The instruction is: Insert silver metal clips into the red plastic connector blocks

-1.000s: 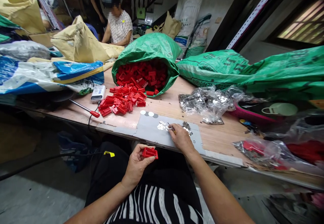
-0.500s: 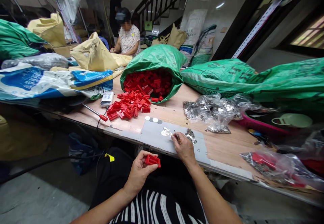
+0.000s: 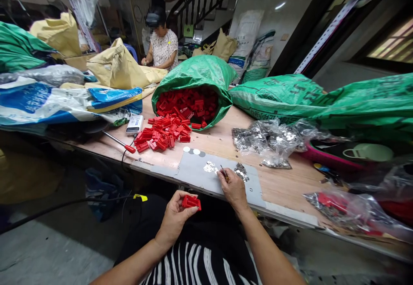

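Observation:
My left hand point(image 3: 176, 214) is closed around a red plastic part point(image 3: 191, 202), a small open-topped housing, held above my lap in front of the table edge. My right hand point(image 3: 232, 188) rests over the grey mat point(image 3: 193, 169), pinching a slim dark tool point(image 3: 226, 176) with a yellowish bit near the fingers; its exact kind is unclear. By the fingertips lies a scatter of small shiny metal pieces point(image 3: 209, 167). A darker pile of metal pieces point(image 3: 240, 171) sits just beyond the right hand.
A green sack point(image 3: 200, 70) lies on its side, spilling red parts point(image 3: 161, 134) onto the table. A red-handled tool point(image 3: 129, 148) and a white device point(image 3: 134, 124) are left of them. Clear bags of metal pieces point(image 3: 274, 139) lie right. A co-worker point(image 3: 163, 46) sits behind.
The view has shifted slightly. Both hands keep their grips and have barely moved. In the background, a standing person has moved right and stretched an arm toward the stair railing.

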A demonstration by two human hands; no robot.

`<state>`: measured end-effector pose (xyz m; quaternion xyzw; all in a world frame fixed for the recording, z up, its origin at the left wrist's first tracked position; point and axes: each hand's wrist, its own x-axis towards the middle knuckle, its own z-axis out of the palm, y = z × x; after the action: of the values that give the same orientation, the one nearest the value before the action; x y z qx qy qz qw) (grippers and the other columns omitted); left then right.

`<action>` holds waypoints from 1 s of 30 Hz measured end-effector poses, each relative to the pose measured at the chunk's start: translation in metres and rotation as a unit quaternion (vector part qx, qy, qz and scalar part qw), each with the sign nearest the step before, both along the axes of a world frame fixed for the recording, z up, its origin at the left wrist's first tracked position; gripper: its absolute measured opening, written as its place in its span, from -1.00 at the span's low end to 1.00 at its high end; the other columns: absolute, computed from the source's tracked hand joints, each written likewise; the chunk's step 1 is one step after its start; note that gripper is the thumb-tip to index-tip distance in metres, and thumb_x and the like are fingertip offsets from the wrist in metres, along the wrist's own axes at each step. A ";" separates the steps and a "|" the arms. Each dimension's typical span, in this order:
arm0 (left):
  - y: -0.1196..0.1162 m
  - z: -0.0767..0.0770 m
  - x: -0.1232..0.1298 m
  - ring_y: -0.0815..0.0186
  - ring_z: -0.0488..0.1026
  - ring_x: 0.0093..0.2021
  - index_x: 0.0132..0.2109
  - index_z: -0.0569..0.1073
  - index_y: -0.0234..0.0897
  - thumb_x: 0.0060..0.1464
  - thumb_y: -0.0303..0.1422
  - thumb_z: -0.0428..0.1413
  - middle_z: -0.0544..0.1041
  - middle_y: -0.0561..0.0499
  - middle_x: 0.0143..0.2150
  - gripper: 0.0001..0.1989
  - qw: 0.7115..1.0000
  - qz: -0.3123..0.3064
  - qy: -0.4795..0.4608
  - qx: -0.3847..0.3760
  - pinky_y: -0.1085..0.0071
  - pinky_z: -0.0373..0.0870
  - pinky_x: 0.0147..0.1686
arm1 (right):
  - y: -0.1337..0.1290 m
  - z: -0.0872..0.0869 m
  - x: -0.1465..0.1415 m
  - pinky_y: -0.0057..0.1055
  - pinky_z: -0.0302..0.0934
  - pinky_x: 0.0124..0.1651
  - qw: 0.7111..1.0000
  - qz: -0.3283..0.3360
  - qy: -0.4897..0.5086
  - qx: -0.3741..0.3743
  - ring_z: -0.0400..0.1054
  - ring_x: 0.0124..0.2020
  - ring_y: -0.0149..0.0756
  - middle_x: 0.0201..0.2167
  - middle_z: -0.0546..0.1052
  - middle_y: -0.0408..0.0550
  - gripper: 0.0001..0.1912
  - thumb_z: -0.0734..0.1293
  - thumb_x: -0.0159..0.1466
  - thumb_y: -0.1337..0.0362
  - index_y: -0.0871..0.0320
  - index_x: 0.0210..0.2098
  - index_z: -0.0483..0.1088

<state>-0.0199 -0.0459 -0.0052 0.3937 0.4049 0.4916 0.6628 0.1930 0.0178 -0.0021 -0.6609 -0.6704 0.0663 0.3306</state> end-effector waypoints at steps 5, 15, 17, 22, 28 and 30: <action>-0.001 0.002 -0.003 0.33 0.51 -0.20 -0.20 0.43 -0.29 -0.09 -0.38 0.28 0.57 -0.07 -0.11 -0.73 1.000 -0.003 0.014 0.004 0.41 0.41 -0.13 | 0.000 -0.001 0.000 -0.44 0.09 -0.33 1.000 -0.007 -0.004 0.003 0.32 -0.42 -0.30 -0.45 0.46 -0.08 -0.70 0.13 0.33 0.09 0.12 -0.37 0.34; 0.000 -0.002 0.002 0.31 0.52 -0.25 -0.25 0.44 -0.30 -0.15 -0.35 0.31 0.59 -0.09 -0.17 -0.71 1.000 0.012 -0.003 0.004 0.39 0.44 -0.20 | -0.001 -0.004 0.003 -0.40 0.13 -0.29 1.000 0.004 0.011 0.004 0.36 -0.36 -0.24 -0.42 0.47 -0.06 -0.69 0.11 0.34 0.07 0.11 -0.37 0.31; 0.001 -0.006 0.006 0.31 0.52 -0.26 -0.26 0.44 -0.30 -0.18 -0.35 0.33 0.59 -0.09 -0.17 -0.69 1.000 0.016 -0.009 0.008 0.41 0.43 -0.21 | -0.001 -0.005 0.004 -0.37 0.14 -0.30 1.000 0.008 0.014 0.006 0.37 -0.36 -0.22 -0.42 0.48 -0.05 -0.68 0.11 0.34 0.05 0.10 -0.37 0.31; 0.005 -0.023 0.015 0.30 0.52 -0.32 -0.29 0.45 -0.30 -0.28 -0.29 0.37 0.60 -0.09 -0.24 -0.62 0.999 0.020 -0.031 0.009 0.43 0.43 -0.30 | 0.002 -0.008 0.007 -0.34 0.17 -0.32 0.999 0.012 0.021 0.021 0.39 -0.39 -0.17 -0.43 0.50 -0.02 -0.67 0.10 0.33 0.02 0.07 -0.39 0.31; 0.013 -0.043 0.016 0.32 0.52 -0.38 -0.32 0.44 -0.28 -0.37 -0.23 0.39 0.61 -0.08 -0.30 -0.57 0.997 0.045 -0.053 0.019 0.45 0.41 -0.35 | 0.004 -0.012 0.010 -0.31 0.21 -0.31 0.999 0.006 0.045 0.008 0.42 -0.37 -0.14 -0.41 0.52 -0.03 -0.68 0.13 0.31 -0.01 0.05 -0.38 0.31; 0.015 -0.045 0.015 0.32 0.52 -0.40 -0.33 0.44 -0.27 -0.39 -0.22 0.40 0.62 -0.08 -0.31 -0.56 0.997 0.048 -0.049 0.020 0.45 0.40 -0.38 | 0.005 -0.014 0.012 -0.30 0.23 -0.32 0.999 0.006 0.053 0.006 0.43 -0.37 -0.13 -0.41 0.53 -0.03 -0.68 0.13 0.30 -0.03 0.03 -0.38 0.32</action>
<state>-0.0046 -0.0310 -0.0505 0.3626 0.3809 0.5493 0.6495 0.2050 0.0232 -0.0158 -0.6500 -0.6568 0.0987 0.3692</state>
